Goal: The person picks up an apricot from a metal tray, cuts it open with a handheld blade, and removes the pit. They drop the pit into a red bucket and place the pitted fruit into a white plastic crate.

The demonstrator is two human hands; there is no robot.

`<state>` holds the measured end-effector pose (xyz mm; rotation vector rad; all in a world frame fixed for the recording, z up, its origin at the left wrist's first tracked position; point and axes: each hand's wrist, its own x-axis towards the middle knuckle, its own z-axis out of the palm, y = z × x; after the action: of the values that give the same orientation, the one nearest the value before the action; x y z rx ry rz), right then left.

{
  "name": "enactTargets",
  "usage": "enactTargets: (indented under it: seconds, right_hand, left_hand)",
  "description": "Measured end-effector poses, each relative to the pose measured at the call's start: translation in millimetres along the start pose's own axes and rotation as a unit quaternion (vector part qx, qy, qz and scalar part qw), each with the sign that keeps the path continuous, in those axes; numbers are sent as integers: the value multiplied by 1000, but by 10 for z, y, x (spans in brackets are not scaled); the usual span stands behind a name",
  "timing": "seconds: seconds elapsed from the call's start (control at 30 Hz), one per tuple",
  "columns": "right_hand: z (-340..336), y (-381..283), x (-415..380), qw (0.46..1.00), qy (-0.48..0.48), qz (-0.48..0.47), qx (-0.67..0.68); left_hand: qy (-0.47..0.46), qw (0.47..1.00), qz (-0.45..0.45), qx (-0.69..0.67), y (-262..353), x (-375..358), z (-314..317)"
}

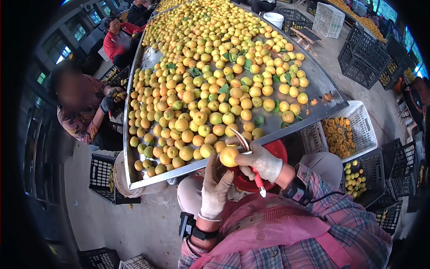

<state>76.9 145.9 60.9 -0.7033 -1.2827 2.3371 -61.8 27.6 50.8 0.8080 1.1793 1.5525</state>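
One fruit (229, 157), round and yellow-orange, is between two gloved hands. The right hand (262, 163), at three o'clock from it, is closed around one red-handled tool (256, 178) and touches the fruit. The left hand (215, 190), at seven, is half-open, fingertips by the fruit; whether they grip it I cannot tell. Outward: one red basin (280, 150) at three, one metal table (320, 89) at twelve, bearing a heap (201, 80) too many to count.

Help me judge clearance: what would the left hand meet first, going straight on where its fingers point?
For the left hand, likely the loose apricot just beyond its fingers; depth is unclear, so the metal table rim might come first.
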Motion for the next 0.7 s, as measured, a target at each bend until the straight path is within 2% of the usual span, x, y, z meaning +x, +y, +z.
enactTargets:
  seconds: [0.07, 0.13, 0.27, 0.3, 0.37, 0.4, 0.43, 0.5, 0.57, 0.6, 0.63, 0.7]
  right_hand:
    - [58, 38, -182, 1000, -10, -2, 24]
    - [39, 112, -297, 999, -46, -7, 17]
    - [100, 235, -536, 999, -30, -35, 29]
    - [137, 228, -628, 999, -2, -25, 24]
    - [99, 336, -773, 999, 8, -12, 31]
    - [85, 329, -878, 997, 31, 32, 57]
    - [60, 383, -923, 997, 47, 32, 59]
    - [-58, 494, -1046, 997, 49, 24, 59]
    - [-173, 580, -1138, 999, 29, -22, 16]
    - [-158, 600, -1190, 995, 57, -8, 84]
    - [-146, 573, -1222, 995, 60, -16, 82]
    - [-112, 545, -1241, 994, 71, -9, 85]
  left_hand:
    - [-21, 1000, 3, 9, 47, -57, 83]
    - [-56, 998, -36, -1, 48, -131, 122]
    - [-107, 993, -36, -28, 61, -185, 179]
    - [-113, 990, -54, -61, 148, -236, 282]
    - [-59, 996, -67, -30, 20, -283, 283]
    - [-48, 997, -58, -26, -81, -283, 244]
    - [-35, 999, -33, 9, -217, -272, 160]
    - [3, 999, -47, -27, -330, -269, 117]
    - [2, 995, -54, -85, -382, -230, 103]
    - [-9, 996, -63, -63, -404, -223, 65]
    - [-17, 996, -59, -62, -355, -190, 131]
    - [-10, 984, -84, -156, -241, -241, 263]
